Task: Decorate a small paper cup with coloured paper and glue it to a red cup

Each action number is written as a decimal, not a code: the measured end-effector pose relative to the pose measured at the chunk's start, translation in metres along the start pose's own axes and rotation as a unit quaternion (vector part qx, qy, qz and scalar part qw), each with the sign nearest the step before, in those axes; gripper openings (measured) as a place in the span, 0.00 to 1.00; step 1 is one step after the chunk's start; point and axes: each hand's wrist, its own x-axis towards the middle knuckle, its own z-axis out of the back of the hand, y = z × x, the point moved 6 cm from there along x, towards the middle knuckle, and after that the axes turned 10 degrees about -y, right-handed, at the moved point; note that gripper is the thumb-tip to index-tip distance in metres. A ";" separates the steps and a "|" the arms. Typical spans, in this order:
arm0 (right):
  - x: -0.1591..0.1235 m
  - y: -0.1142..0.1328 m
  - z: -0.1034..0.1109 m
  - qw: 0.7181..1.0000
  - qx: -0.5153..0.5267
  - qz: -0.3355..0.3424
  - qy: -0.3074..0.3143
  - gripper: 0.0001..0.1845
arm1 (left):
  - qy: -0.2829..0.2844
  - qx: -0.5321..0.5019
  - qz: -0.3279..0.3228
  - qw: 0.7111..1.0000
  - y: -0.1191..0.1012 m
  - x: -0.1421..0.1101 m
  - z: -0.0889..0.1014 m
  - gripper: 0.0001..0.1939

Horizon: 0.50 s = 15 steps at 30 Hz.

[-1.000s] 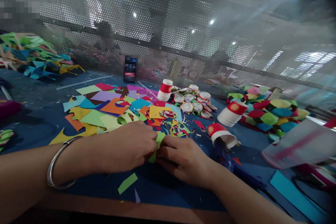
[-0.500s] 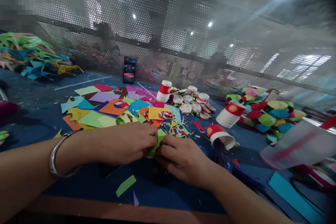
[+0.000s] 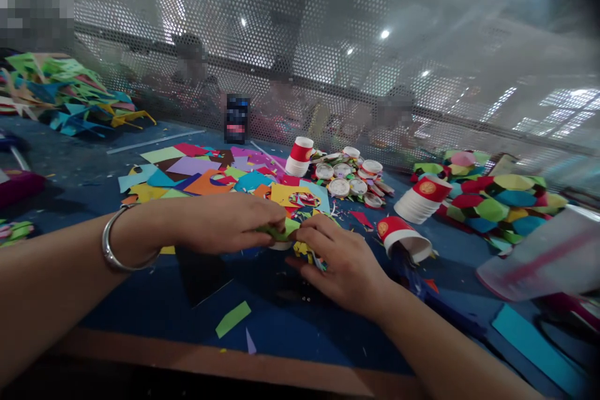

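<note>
Both hands meet over the near middle of the blue table. My left hand (image 3: 234,222), with a silver bangle at the wrist, pinches the left side of a lime-green piece of paper (image 3: 287,229). From the other side, the fingers of my right hand (image 3: 335,259) are curled onto the paper's right edge. A white round rim (image 3: 281,246), perhaps of a cut paper cup, shows under the green paper; the fingers hide most of it. Behind the hands spreads a heap of coloured paper sheets (image 3: 206,180), with a yellow sheet (image 3: 287,195) near my fingertips.
Cup bottoms (image 3: 340,187) are heaped beyond my right hand. Red-and-white paper cups (image 3: 422,200) stand and lie nearby, one tipped over blue-handled scissors (image 3: 434,306). A plastic cup (image 3: 539,256) stands far right. Cut-paper pile (image 3: 70,94) back left; phone (image 3: 237,119) against the mesh panel.
The green paper has gone from steeply tilted to flatter above the white rim. My hands have risen a little and spread slightly apart. The whole view has shifted a bit.
</note>
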 end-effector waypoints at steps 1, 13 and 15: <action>0.000 -0.001 0.001 1.000 -0.004 0.000 -0.010 0.10 | 0.000 -0.002 -0.005 1.000 0.001 0.000 0.001 0.09; 0.004 -0.005 0.011 0.990 0.103 -0.042 -0.087 0.06 | -0.030 -0.070 0.008 0.997 -0.005 0.003 0.014 0.08; 0.005 -0.009 0.008 0.989 0.116 -0.062 -0.073 0.05 | -0.033 -0.086 0.014 0.996 -0.003 0.005 0.012 0.08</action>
